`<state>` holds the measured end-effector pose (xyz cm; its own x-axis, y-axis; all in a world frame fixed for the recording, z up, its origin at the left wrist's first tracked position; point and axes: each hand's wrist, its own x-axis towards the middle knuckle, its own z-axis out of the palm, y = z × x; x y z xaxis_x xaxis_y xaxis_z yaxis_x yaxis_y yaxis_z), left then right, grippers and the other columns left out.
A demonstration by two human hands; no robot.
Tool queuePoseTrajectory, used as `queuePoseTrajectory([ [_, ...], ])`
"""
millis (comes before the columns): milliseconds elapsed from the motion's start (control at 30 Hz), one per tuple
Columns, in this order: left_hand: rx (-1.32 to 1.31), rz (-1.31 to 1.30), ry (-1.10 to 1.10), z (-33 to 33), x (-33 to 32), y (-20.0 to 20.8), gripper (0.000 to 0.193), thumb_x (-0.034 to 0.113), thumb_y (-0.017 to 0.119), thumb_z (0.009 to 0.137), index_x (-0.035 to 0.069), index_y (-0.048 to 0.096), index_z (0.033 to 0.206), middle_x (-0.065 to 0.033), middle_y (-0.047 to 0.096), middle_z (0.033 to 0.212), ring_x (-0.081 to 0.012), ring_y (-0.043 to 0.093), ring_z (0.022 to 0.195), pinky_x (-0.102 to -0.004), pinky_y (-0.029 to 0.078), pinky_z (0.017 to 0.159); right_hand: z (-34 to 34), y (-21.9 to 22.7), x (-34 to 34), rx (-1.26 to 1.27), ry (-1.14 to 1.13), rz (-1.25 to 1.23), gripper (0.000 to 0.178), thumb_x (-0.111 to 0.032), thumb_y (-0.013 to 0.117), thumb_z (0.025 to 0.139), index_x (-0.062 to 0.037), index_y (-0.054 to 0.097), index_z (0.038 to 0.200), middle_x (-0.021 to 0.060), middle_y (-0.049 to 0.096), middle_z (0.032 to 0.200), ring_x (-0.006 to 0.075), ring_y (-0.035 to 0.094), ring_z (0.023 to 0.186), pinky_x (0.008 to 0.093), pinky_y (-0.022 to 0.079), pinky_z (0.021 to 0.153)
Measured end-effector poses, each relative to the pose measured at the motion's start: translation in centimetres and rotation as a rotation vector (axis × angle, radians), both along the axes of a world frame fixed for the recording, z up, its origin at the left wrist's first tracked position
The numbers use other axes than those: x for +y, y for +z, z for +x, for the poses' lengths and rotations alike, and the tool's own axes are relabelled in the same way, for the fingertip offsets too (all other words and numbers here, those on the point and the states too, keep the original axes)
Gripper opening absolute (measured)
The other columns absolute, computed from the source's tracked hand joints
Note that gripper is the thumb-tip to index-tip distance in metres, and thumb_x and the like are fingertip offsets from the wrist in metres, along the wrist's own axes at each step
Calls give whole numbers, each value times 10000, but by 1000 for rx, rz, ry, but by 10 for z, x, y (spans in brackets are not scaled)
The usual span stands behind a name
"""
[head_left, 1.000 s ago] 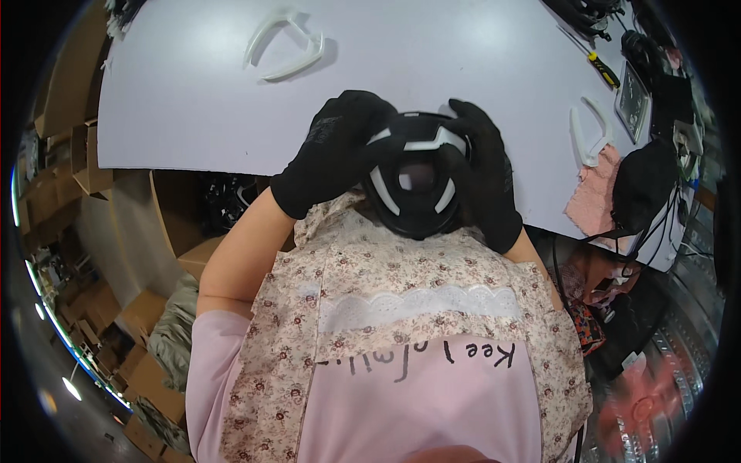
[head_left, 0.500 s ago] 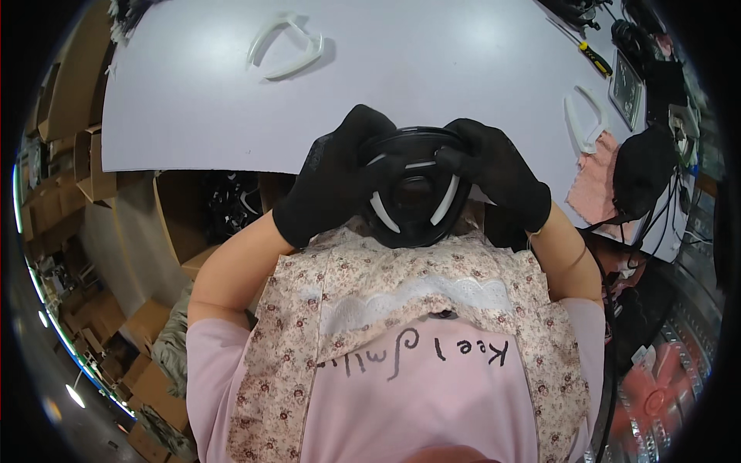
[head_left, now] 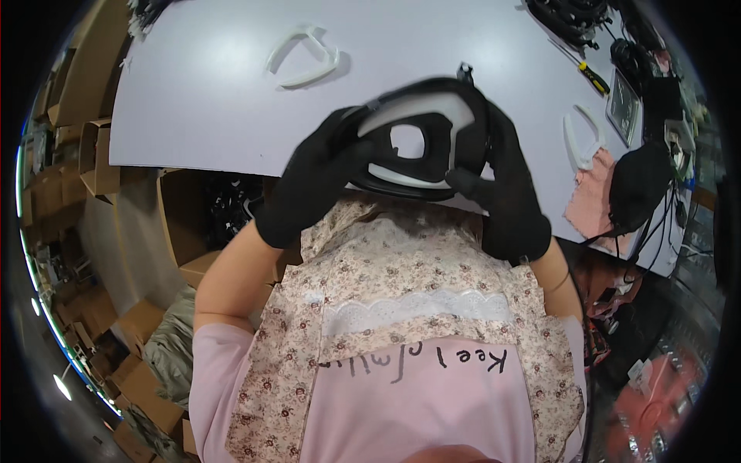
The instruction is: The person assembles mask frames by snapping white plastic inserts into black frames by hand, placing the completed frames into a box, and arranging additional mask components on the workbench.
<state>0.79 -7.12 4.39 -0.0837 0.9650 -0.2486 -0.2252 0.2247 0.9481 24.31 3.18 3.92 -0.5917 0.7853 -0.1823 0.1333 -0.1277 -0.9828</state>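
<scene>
Gloved fingers of the left hand (head_left: 309, 181) grip the left side of a black rounded ring-shaped piece with an open centre (head_left: 438, 137), their tips mostly hidden. In a matching black glove, the right hand (head_left: 515, 197) clasps the opposite side, thumb on the near face. White curved trim (head_left: 461, 114) lines the piece, held tilted over the near edge of the pale tabletop (head_left: 208, 100), before the person's floral fabric apron (head_left: 401, 270). Beyond lies a glossy white angular open frame (head_left: 334, 60).

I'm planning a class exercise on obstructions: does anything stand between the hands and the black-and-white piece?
Only black gloves: through them, the left hand and right hand grip the black-and-white piece, with nothing else visible between.
</scene>
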Motion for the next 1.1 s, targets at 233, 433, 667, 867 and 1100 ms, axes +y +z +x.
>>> queuePoseTrajectory([
  [233,235,-110,-79,6,-6,24,505,104,634,956,18,440,1414,-121,679,1170,-156,659,1042,-310,540,867,-13,34,26,26,114,-1,715,-86,812,774,-44,460,1394,77,603,1156,146,660,875,279,557,662],
  [433,476,-263,-332,-4,0,19,483,145,660,942,3,493,1372,-109,655,1157,-135,620,996,-305,539,864,-6,7,23,-173,257,-107,660,-84,805,783,-45,487,1360,75,617,1032,137,648,715,284,544,604],
  [667,444,-242,-402,4,-3,25,475,194,668,929,-4,522,1336,-138,675,1120,-178,660,980,-323,553,839,-13,21,16,-241,434,-78,380,-165,756,789,19,652,1105,139,664,1000,191,647,857,323,533,775],
  [867,691,25,-322,13,-13,-5,435,114,679,846,-35,613,1250,-154,707,1039,-186,689,911,-314,563,799,-5,6,-1,-281,386,152,334,-234,764,813,26,670,1000,128,672,877,169,658,784,303,533,715],
  [1100,668,-88,-365,12,9,1,452,68,680,817,-19,620,1257,-121,716,1048,-169,693,878,-293,561,782,-3,-9,5,-229,325,220,328,-242,755,815,20,686,998,125,684,872,170,659,786,314,524,710],
])
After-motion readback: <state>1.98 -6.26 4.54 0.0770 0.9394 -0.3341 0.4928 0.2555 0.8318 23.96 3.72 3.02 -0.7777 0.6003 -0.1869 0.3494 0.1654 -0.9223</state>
